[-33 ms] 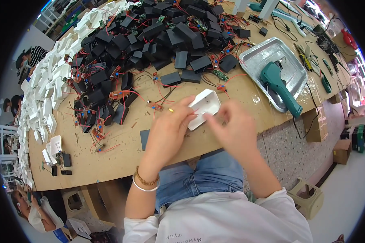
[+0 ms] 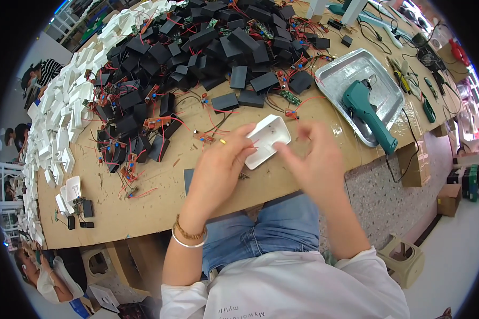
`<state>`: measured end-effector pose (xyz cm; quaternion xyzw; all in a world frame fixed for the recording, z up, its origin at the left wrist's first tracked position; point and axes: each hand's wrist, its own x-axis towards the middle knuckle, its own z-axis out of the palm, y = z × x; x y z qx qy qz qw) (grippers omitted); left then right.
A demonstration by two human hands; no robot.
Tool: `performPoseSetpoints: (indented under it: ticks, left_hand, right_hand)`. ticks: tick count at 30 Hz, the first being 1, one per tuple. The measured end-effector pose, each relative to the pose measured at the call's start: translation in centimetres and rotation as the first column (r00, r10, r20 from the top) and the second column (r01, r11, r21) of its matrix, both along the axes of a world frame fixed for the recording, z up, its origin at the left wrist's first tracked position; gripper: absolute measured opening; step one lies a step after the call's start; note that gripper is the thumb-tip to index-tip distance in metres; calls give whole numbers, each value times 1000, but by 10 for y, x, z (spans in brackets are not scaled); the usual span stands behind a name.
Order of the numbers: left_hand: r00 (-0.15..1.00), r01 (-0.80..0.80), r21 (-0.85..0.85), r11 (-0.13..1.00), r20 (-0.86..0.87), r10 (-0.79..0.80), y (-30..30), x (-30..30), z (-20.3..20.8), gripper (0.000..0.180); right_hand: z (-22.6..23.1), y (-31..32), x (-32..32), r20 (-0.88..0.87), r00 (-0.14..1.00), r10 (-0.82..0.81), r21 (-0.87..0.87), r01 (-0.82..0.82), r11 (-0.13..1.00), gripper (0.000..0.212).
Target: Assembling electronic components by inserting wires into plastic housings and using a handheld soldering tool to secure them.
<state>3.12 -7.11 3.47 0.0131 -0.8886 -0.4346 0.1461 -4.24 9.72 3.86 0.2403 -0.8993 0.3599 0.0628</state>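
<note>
My left hand (image 2: 218,173) grips a small white plastic casing (image 2: 269,139) at its left edge, fingers and thumb pinched there. The casing is tilted with its hollow side up, and small dark spots show on its inner wall. A short red wire end shows by the left fingertips. Just right of the casing is my right hand (image 2: 320,165), its thumb and fingers apart and slightly blurred, nothing visible in them. The thumb tip lies close to the casing's edge; whether it touches, I cannot tell. A flat dark piece (image 2: 188,179) lies partly hidden beside my left hand.
Beyond my hands is a heap of black boxes (image 2: 239,45) with red wires and circuit boards. White casings (image 2: 64,114) pile up at left. At right, a metal tray (image 2: 351,66) holds a green pistol-shaped tool (image 2: 368,114). Pliers (image 2: 400,81) lie past it.
My right hand has drawn back a little to the right from the casing, and its fingers have spread. The left hand keeps its grip, nearly in the same place.
</note>
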Motion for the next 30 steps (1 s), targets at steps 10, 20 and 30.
performPoseSetpoints:
  ticks: [10,20,30]
  left_hand:
    - [959,-250,-192,949,-182,216,36,-8,-15,11]
    - [966,-230,-139,963,-155,208,29,-8,-18,12]
    - [972,-180,-162,970,-178,151,25,-4,-19,12]
  right_hand:
    - [-32,-7,-17,183,972,146,-243,-99,965,31]
    - [-22,10,-14,-73,944,323,-158,-331,930,16]
    - [-29,11,-16,73,921,383,-266,-352,897,14]
